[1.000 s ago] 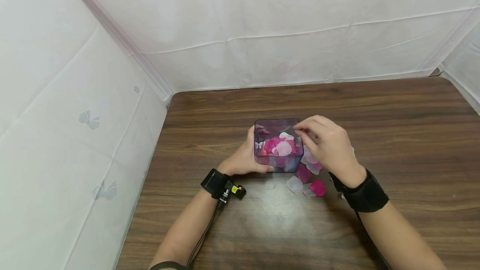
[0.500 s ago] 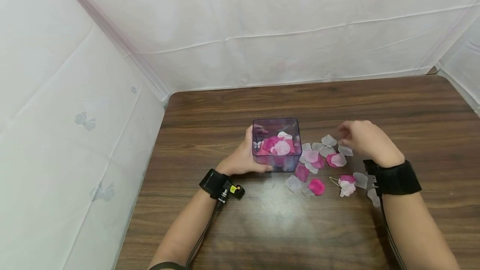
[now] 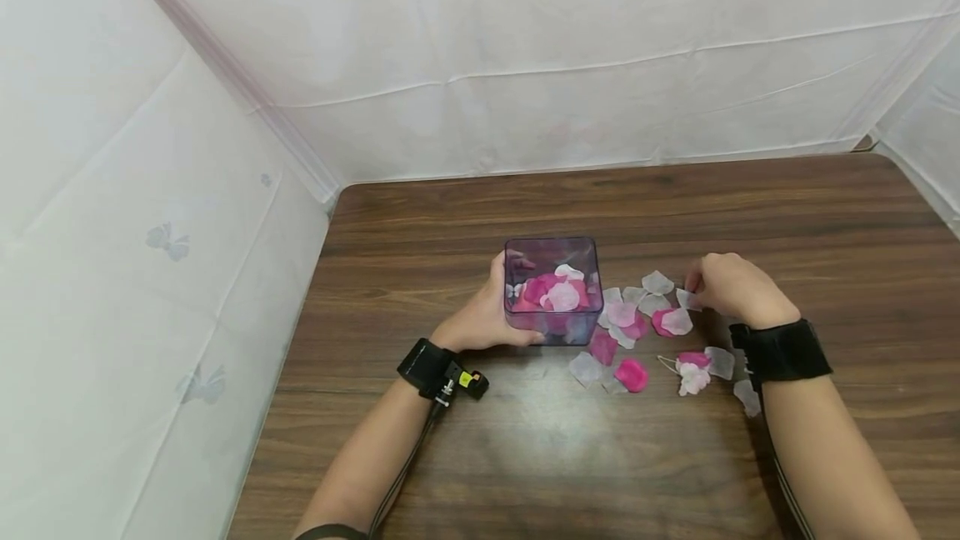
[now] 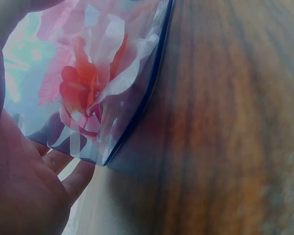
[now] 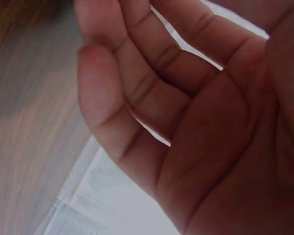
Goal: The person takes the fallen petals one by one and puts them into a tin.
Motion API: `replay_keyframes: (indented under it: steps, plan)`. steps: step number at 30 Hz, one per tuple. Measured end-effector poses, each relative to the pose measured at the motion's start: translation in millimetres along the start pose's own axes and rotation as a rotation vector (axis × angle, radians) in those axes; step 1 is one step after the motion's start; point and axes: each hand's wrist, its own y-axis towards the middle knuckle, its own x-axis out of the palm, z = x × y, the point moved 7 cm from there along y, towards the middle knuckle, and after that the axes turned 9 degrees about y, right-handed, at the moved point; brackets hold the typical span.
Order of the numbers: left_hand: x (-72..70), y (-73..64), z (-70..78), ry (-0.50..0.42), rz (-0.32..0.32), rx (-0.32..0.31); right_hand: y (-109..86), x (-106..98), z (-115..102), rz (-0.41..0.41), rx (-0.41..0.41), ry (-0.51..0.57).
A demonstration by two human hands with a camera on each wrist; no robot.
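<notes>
A see-through purple box [image 3: 553, 327] with no lid holds pink and white flower petals [image 3: 558, 294], and some also press against its wall in the left wrist view. My left hand [image 3: 480, 315] grips it from the left, thumb along the front and fingers round the far side. To its right, my right hand [image 3: 738, 286] reaches down to a pale petal [image 3: 686, 299], fingertips at its edge. Whether they pinch it is hidden. In the right wrist view the visible fingers [image 5: 152, 83] are bent, and the fingertips meeting the petal are out of frame.
Loose white and pink petals [image 3: 632, 375] lie scattered on the wooden table [image 3: 450, 223] right of the box. Nearer the right wrist are a white flower-like piece with a thin loop [image 3: 693, 379] and a white petal [image 3: 747, 397]. White curtains [image 3: 480, 123] border the table.
My right hand has moved from the box's rim to the right, then lowered onto a pale petal on the table. My left hand and the box have stayed nearly still.
</notes>
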Motion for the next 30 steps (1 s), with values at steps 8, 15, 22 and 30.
replay_keyframes:
  steps: [8,15,22,30]
  plan:
    - [1.5,2.1,2.1,-0.037,-0.016,-0.015,-12.6,-20,-19,0.194,-0.091,-0.016]
    - [-4.8,-2.1,28.2,-0.05,-0.052,-0.031,-33.1,-39,-55,0.421,-0.196,0.027]
    - [-7.6,-3.9,35.6,-0.047,-0.047,-0.028,-53.2,-43,-91,0.588,-0.324,0.063]
    - [-7.6,-3.4,34.6,-0.05,-0.036,0.0,-58.3,-39,-124,0.662,-0.451,0.106]
